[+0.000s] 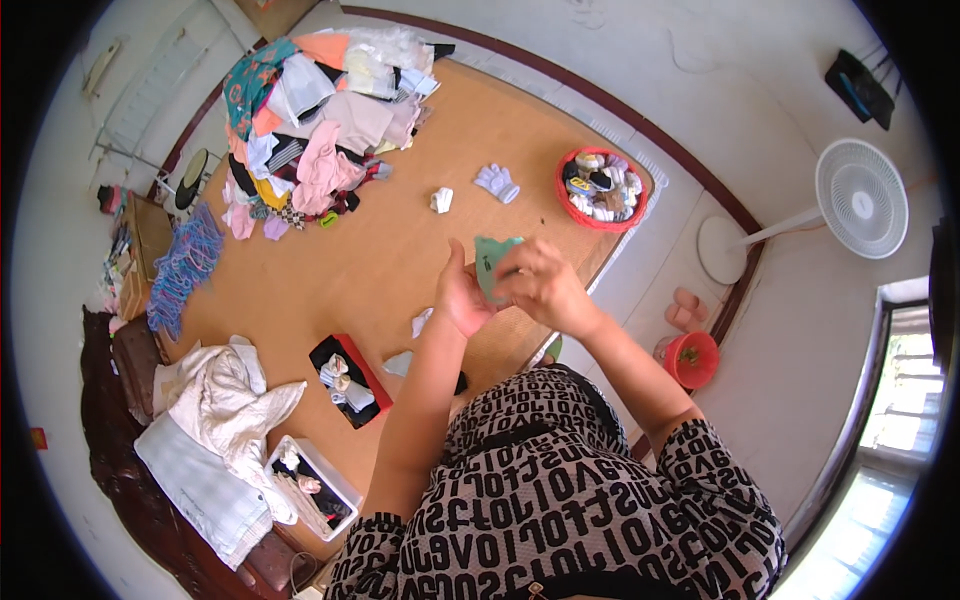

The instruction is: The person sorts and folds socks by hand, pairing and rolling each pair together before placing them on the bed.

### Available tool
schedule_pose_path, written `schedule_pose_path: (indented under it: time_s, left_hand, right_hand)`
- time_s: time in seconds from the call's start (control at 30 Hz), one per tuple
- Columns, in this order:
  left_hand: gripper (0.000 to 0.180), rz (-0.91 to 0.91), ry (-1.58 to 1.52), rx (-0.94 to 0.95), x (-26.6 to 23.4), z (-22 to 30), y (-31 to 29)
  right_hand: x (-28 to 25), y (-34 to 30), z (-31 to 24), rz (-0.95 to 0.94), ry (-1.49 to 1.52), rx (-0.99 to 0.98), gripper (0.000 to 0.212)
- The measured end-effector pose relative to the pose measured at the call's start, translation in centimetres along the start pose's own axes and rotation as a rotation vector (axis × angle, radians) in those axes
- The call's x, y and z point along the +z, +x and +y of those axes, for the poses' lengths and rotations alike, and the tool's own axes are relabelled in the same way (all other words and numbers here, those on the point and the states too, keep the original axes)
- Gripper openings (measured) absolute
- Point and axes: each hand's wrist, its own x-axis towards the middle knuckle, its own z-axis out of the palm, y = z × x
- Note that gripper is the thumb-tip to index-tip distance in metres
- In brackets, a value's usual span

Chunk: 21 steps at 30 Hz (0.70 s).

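A small pale green piece of cloth (489,264) with dark marks, perhaps a sock, is held up between my two hands. My left hand (464,298) has it against the palm and fingers, thumb standing up. From the right, the bent fingers of my right hand (549,288) grip its edge, slightly blurred. Beyond them on the tan mat lie a white rolled sock (441,200) and a pale lilac glove (496,183). Near my left forearm are a white cloth piece (421,322) and a grey-blue one (398,363).
A red basket (563,200) of rolled socks stands at the far right. A large clothes pile (330,130) covers the far left. Nearer left are a red-and-black box (372,375), a white bin (345,486) and a tangle of blue hangers (187,265). Beyond the mat's right edge stands a white fan (862,198).
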Motion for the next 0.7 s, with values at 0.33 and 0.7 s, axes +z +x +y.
schedule_pose_path:
  time_s: [0.33,0.7]
  left_hand:
    - [0.018,0.030,0.343,0.232,-0.8,0.1,0.6]
    - [0.035,0.028,0.243,0.212,-1.3,-1.0,0.9]
  right_hand:
    - [-1.2,-1.1,-1.4,0.107,-0.213,-0.044,0.032]
    - [-0.1,-0.2,0.5,-0.056,0.152,0.687,0.035]
